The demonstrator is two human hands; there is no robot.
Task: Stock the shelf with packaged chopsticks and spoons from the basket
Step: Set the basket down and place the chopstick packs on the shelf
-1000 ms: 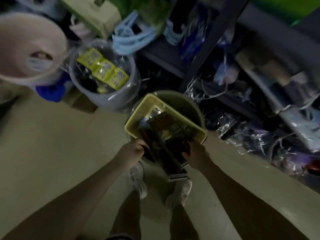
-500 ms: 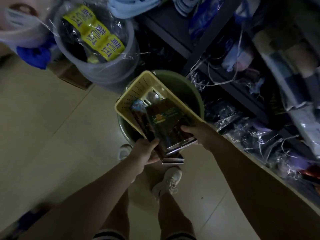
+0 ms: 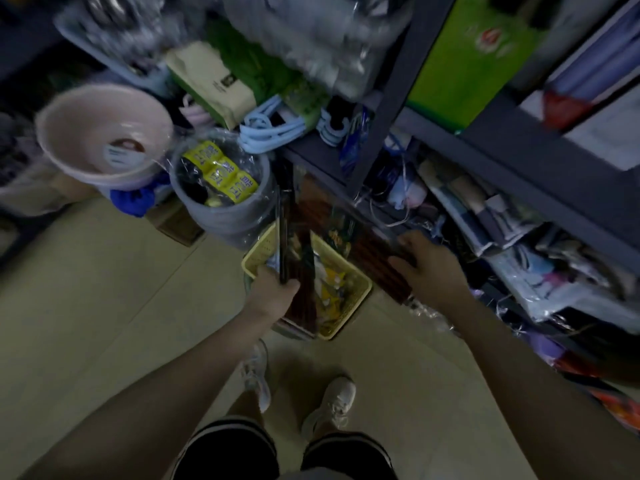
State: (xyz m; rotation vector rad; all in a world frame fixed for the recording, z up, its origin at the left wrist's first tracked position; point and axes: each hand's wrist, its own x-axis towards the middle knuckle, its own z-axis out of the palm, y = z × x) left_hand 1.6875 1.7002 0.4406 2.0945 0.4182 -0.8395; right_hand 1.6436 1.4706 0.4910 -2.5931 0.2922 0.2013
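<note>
Left hand (image 3: 273, 289) grips a long dark pack of chopsticks (image 3: 289, 244), fingers curled round its lower part, pack standing nearly upright above the basket. Right hand (image 3: 427, 268) holds a second, wider chopstick pack (image 3: 367, 247) with reddish sticks, fingers wrapped over its right edge; we read that pack as tilted and lying between the basket and the lowest shelf level. Heavy motion blur, so we cannot tell exactly how many packs each hand has.

Head view, the only one we get: yellow basket (image 3: 360, 292) sits on the floor right below both hands, with yellowish packets visible inside; whether those are spoons we cannot tell. Dark metal shelf (image 3: 388, 98) fills the upper right, crammed with wrapped goods, a green box (image 3: 467, 53) up top and light blue hangers (image 3: 266, 129) hanging off its left end. Left of the basket, a grey bucket (image 3: 221, 216) wrapped in clear film holds yellow-labelled packets. Further left a pink basin (image 3: 100, 133) tilts toward us. Beige tiled floor (image 3: 104, 289). At the bottom we see the person's two white sneakers (image 3: 332, 403) and dark shorts with striped hems.
</note>
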